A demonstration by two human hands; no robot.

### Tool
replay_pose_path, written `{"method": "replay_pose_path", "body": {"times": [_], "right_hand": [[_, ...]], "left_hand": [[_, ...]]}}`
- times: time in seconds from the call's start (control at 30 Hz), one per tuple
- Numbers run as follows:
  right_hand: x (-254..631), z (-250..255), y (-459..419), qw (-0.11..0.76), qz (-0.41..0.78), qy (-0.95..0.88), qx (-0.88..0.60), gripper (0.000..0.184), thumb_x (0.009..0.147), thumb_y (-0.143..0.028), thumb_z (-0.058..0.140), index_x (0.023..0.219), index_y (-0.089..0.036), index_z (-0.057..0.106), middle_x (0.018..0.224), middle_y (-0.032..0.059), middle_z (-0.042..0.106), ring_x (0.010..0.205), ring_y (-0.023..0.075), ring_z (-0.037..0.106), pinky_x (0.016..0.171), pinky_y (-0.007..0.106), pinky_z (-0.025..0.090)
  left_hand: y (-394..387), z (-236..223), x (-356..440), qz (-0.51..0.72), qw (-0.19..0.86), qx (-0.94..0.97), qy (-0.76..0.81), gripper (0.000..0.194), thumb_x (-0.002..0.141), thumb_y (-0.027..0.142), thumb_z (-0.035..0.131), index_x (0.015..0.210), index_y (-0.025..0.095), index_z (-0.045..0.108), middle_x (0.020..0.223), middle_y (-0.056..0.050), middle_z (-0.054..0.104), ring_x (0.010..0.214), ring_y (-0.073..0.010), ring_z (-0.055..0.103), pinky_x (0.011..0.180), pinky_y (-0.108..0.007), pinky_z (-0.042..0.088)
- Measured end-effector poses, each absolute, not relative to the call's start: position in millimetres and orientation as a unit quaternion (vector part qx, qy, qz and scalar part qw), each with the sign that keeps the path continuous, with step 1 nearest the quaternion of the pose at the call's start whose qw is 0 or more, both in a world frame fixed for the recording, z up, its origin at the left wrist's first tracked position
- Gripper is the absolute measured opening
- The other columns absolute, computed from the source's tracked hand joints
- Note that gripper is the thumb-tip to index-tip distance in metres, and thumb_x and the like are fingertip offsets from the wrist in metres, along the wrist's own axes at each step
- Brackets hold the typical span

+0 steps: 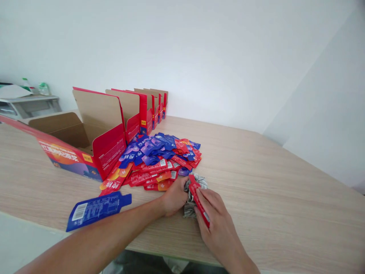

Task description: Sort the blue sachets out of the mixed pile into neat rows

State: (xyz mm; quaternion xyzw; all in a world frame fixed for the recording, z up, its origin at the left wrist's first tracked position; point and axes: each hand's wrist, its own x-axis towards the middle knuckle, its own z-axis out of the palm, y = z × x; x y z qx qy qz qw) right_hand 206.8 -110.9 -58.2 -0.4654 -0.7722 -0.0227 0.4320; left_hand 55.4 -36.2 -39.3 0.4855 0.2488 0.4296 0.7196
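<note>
A crumpled grey striped cloth [189, 210] lies near the table's front edge. My left hand [176, 196] is closed on its left side, the fingertips partly hidden. My right hand [215, 215] grips a slim red pouch [196, 196] with a narrow neck, thumb on one side and fingers on the other, and the pouch rests against the cloth. Just beyond both hands spreads a heap of red pouches [148, 177] and blue pouches [154, 146]. By my left forearm, a single blue pouch [95, 209] with a barcode lies flat.
A large red and blue cardboard box [110, 156] stands at the left with its flaps up. Several similar boxes [146, 114] line up behind it toward the wall. Wooden tabletop [270, 190] extends to the right. A grey side table [34, 102] carries small items at far left.
</note>
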Motion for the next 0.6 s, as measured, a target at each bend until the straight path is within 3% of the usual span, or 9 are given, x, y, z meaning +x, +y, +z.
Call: {"method": "replay_pose_path", "body": {"times": [0.13,0.27,0.4,0.5,0.6], "right_hand": [[208.6,-33.4,-134.7,0.418,0.069,-0.794,-0.436,0.047,0.1,-0.019,0.055,0.144,-0.028,0.067,0.132,0.0122,0.073,0.122,0.0304,0.069,0.104,0.051,0.061],[230.4,-23.0,-149.9,0.48,0.204,-0.701,-0.485,0.035,0.101,-0.039,0.06,0.13,-0.029,0.077,0.128,0.0093,0.077,0.114,0.0293,0.075,0.096,0.039,0.064],[262.6,-48.3,-140.3,0.575,0.214,-0.523,-0.592,0.048,0.087,-0.06,0.073,0.114,-0.022,0.083,0.115,0.011,0.081,0.104,0.0335,0.078,0.088,0.039,0.065],[275.1,-64.3,-129.2,0.567,0.241,-0.487,-0.619,0.057,0.081,-0.066,0.075,0.114,-0.021,0.083,0.108,0.0105,0.082,0.095,0.0334,0.078,0.082,0.039,0.065],[273.5,-62.9,-126.3,0.533,0.269,-0.505,-0.623,0.061,0.077,-0.071,0.074,0.112,-0.021,0.083,0.098,0.0094,0.083,0.085,0.0314,0.078,0.076,0.037,0.064]], "left_hand": [[-37.7,-36.5,55.3,0.422,0.731,0.483,0.234,0.026,0.061,0.017,0.088,0.08,0.016,0.07,0.077,-0.001,0.071,0.071,-0.0149,0.062,0.073,-0.027,0.05],[-38.4,-28.2,55.9,0.43,0.713,0.499,0.242,0.031,0.062,0.018,0.09,0.086,0.015,0.071,0.081,-0.003,0.073,0.075,-0.0175,0.066,0.076,-0.029,0.053],[-42.5,-1.2,44.6,0.432,0.697,0.518,0.243,0.038,0.057,0.014,0.092,0.09,0.014,0.073,0.083,-0.003,0.074,0.076,-0.0187,0.068,0.078,-0.031,0.054],[-52.8,33.2,16.1,0.387,0.674,0.585,0.232,0.032,0.062,0.012,0.086,0.092,0.016,0.077,0.085,-0.004,0.076,0.078,-0.0204,0.07,0.075,-0.03,0.055],[-73.4,63.7,-36.6,0.339,0.619,0.665,0.244,0.028,0.066,0.008,0.081,0.092,0.018,0.081,0.09,-0.007,0.079,0.09,-0.0263,0.073,0.084,-0.034,0.057]]}}
